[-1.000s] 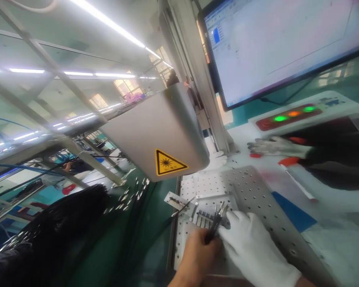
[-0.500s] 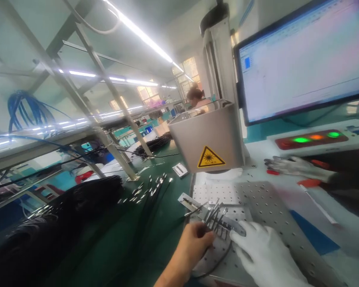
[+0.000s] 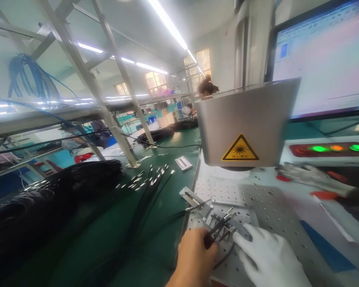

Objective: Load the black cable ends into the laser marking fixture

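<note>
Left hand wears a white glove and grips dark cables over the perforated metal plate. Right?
No, wrong hand for the glove: the head view shows the left hand bare and the right hand in a white glove. The left does grip dark cables over the perforated metal plate.

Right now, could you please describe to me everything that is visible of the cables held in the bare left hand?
The cables are thin and black, with silvery, metal-looking tips. They form a small bundle gripped by the left hand, with the tips pointing away from the person and slightly right, above the perforated plate. Blur hides their exact number, and whether they touch anything beneath is unclear.
</note>
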A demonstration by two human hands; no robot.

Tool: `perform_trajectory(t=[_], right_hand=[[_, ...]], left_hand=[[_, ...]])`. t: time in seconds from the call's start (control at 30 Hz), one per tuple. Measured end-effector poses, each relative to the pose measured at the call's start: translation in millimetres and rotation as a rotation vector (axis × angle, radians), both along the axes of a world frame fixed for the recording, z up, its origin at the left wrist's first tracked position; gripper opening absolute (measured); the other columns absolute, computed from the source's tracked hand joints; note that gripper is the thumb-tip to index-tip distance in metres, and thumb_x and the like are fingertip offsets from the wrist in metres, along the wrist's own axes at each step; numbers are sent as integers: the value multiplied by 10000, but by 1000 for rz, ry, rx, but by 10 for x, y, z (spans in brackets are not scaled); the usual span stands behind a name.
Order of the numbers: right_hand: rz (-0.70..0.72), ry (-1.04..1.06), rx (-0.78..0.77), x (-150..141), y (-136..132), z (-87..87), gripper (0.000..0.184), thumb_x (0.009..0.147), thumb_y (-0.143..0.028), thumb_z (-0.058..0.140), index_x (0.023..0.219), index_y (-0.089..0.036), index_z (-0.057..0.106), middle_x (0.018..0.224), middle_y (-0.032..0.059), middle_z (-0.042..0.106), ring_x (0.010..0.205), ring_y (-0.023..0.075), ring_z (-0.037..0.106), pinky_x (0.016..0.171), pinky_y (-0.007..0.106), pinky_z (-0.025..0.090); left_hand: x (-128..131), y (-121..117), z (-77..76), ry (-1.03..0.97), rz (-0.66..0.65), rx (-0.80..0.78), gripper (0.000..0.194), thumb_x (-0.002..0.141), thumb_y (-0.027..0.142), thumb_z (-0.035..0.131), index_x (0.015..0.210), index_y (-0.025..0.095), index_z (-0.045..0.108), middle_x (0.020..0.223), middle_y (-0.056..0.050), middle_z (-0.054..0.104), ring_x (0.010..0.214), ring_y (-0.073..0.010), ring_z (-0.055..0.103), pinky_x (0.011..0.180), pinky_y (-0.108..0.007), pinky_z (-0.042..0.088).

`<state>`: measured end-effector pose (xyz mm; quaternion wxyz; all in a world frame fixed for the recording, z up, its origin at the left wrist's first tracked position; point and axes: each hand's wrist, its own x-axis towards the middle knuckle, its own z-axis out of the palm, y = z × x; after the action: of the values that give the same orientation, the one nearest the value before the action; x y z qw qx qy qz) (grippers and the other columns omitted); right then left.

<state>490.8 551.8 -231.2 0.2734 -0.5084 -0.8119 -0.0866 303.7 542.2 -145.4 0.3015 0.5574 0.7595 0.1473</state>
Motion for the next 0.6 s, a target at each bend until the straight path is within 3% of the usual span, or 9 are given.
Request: perform_trajectory(t=[0.2, 0.33, 0.47, 0.6], right_hand=[[13, 30, 157, -65, -4, 166, 317, 783, -167, 448, 898, -284, 719, 930, 63, 656, 782, 215, 566, 837, 421, 348], [-12, 134, 157, -116, 13, 133, 261, 726, -224, 566, 921, -282, 729, 900, 36, 652, 802, 224, 540, 851, 390, 345], [-60, 127, 167, -170, 39, 35, 314, 621, -261, 643, 918, -294, 739, 900, 55, 638, 810, 241, 514, 829, 381, 338], [-108, 93, 133, -207, 27, 75, 361, 600, -228, 653, 948, -264, 739, 888, 66, 632, 802, 228, 509, 809, 359, 333]], left_hand=[[40, -29, 38, 168, -44, -49, 309, 716, 183, 595, 550, 187, 335, 573, 43, 372, 592, -105, 259, 597, -280, 184], [59, -13, 27, 214, -67, -64, 317, 741, 191, 579, 556, 179, 322, 589, 42, 378, 603, -103, 255, 623, -283, 185], [39, 13, -12, 170, -72, -42, 314, 718, 182, 598, 550, 183, 333, 577, 48, 367, 588, -95, 270, 603, -275, 185], [-44, 33, -116, -33, -72, -42, 268, 678, 198, 605, 542, 198, 374, 562, 50, 378, 568, -92, 340, 554, -248, 214]])
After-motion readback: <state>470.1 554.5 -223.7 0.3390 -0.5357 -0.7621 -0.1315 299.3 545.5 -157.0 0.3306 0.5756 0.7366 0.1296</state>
